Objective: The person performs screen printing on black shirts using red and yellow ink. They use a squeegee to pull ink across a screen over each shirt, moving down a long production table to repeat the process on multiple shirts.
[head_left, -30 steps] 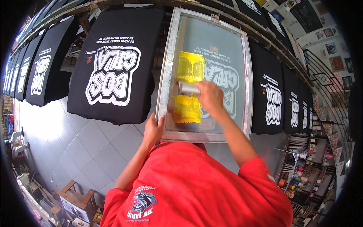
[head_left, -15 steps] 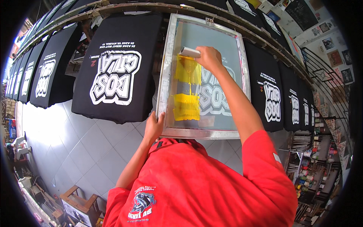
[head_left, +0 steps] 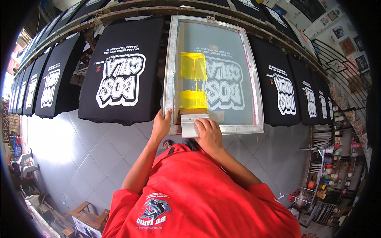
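Note:
A metal-framed printing screen (head_left: 254, 95) lies over a black shirt, whose white print shows through the mesh. My right hand (head_left: 209, 135) grips a squeegee (head_left: 193, 123) with a pale metal handle at the near end of the screen. Its blade edge meets the mesh just below a band of yellow ink (head_left: 193, 99). A second yellow patch (head_left: 193, 66) lies farther up the mesh, joined to the band by thin streaks. My left hand (head_left: 161, 123) is closed round the frame's near left corner, thumb on top.
Black shirts with white prints hang over boards on both sides, the nearest being a left shirt (head_left: 119, 71) and a right shirt (head_left: 278, 79). A long rail (head_left: 139, 12) runs behind them. Shelves of ink containers (head_left: 329, 174) stand at right; a wooden stool (head_left: 89, 216) is at lower left.
My right hand has drawn the squeegee from the far end of the screen to its near end. My left hand keeps its hold on the frame.

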The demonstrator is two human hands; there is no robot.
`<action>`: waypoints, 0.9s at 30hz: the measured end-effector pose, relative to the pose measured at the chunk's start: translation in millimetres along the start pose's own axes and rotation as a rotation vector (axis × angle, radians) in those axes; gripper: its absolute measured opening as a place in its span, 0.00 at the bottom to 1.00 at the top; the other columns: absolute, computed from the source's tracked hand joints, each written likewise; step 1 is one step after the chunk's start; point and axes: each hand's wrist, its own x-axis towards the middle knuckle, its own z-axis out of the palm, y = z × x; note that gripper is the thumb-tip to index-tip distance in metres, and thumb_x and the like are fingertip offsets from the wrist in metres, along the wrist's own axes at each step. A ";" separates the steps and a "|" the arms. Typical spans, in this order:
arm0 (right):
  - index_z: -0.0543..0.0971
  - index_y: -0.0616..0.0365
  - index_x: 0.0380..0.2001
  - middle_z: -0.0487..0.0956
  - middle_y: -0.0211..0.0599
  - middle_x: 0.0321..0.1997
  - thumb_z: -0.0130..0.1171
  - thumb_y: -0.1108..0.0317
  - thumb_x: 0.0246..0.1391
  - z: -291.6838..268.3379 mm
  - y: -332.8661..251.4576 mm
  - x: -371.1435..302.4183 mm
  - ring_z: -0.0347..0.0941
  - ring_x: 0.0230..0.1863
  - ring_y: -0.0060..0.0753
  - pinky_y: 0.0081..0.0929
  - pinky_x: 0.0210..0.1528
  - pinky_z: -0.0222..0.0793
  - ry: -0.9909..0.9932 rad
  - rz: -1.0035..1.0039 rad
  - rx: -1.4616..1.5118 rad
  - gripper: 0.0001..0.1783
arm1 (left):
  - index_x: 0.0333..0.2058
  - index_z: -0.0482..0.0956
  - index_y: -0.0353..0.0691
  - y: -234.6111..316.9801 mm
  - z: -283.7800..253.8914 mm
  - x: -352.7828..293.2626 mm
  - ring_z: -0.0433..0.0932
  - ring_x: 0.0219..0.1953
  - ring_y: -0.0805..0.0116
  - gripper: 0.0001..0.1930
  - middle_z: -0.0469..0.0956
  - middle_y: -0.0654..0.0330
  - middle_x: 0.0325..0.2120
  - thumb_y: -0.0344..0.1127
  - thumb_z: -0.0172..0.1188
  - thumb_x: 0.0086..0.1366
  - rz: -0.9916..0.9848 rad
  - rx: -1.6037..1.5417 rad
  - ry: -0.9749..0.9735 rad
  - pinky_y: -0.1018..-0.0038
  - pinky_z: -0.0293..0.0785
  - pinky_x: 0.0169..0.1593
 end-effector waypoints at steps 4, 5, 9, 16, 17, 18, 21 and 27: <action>0.71 0.61 0.55 0.71 0.44 0.55 0.65 0.46 0.46 -5.9 1.7 -9.4 0.65 0.58 0.47 0.42 0.60 0.61 -0.024 0.071 0.178 0.39 | 0.36 0.73 0.24 -3.1 2.9 2.3 0.77 0.32 0.43 0.23 0.76 0.37 0.26 0.47 0.51 0.68 -0.007 -0.008 -0.001 0.58 0.70 0.38; 0.70 0.62 0.56 0.70 0.47 0.56 0.65 0.43 0.46 -8.1 7.1 -10.5 0.64 0.60 0.50 0.43 0.61 0.59 -0.009 0.080 0.223 0.41 | 0.36 0.73 0.24 2.7 1.7 1.2 0.77 0.30 0.46 0.23 0.76 0.39 0.25 0.47 0.51 0.68 -0.015 -0.011 -0.010 0.58 0.70 0.38; 0.64 0.64 0.60 0.64 0.54 0.63 0.63 0.49 0.52 -31.8 96.0 -32.7 0.57 0.66 0.55 0.45 0.68 0.52 0.384 0.445 0.172 0.40 | 0.37 0.74 0.25 5.5 -2.6 -1.6 0.76 0.26 0.57 0.23 0.75 0.45 0.21 0.46 0.51 0.68 -0.026 -0.008 0.007 0.60 0.70 0.35; 0.73 0.70 0.49 0.76 0.62 0.47 0.47 0.42 0.59 -15.6 278.1 -123.0 0.71 0.49 0.62 0.46 0.55 0.65 0.102 1.026 0.242 0.36 | 0.36 0.74 0.24 18.4 -3.0 -0.5 0.71 0.23 0.61 0.22 0.73 0.47 0.19 0.45 0.50 0.68 -0.064 0.000 -0.054 0.62 0.69 0.33; 0.77 0.72 0.40 0.79 0.63 0.40 0.44 0.43 0.61 -9.3 281.5 -120.1 0.74 0.41 0.62 0.46 0.48 0.67 0.194 1.018 0.218 0.35 | 0.35 0.74 0.24 19.7 -4.9 -1.4 0.71 0.23 0.61 0.22 0.72 0.47 0.19 0.45 0.50 0.68 -0.060 0.025 -0.042 0.63 0.69 0.33; 0.78 0.73 0.38 0.79 0.62 0.37 0.44 0.45 0.62 -14.7 271.2 -111.6 0.74 0.39 0.61 0.46 0.45 0.67 0.254 1.051 0.238 0.34 | 0.35 0.73 0.24 19.3 -9.5 -3.8 0.70 0.23 0.61 0.22 0.71 0.47 0.18 0.45 0.50 0.68 -0.061 0.053 -0.026 0.63 0.68 0.33; 0.78 0.74 0.30 0.78 0.60 0.28 0.41 0.50 0.65 -54.0 221.5 -82.5 0.74 0.31 0.59 0.46 0.36 0.64 0.415 1.085 0.267 0.32 | 0.35 0.73 0.25 44.9 -32.2 -9.4 0.69 0.23 0.62 0.21 0.70 0.46 0.19 0.45 0.50 0.68 -0.076 0.107 -0.034 0.64 0.68 0.33; 0.78 0.74 0.29 0.77 0.60 0.26 0.40 0.51 0.66 -64.8 146.8 -61.1 0.72 0.28 0.58 0.46 0.34 0.63 0.392 1.054 0.209 0.32 | 0.36 0.74 0.27 20.2 -103.2 -6.9 0.66 0.23 0.67 0.21 0.71 0.50 0.19 0.45 0.50 0.69 -0.100 -0.005 -0.020 0.64 0.67 0.32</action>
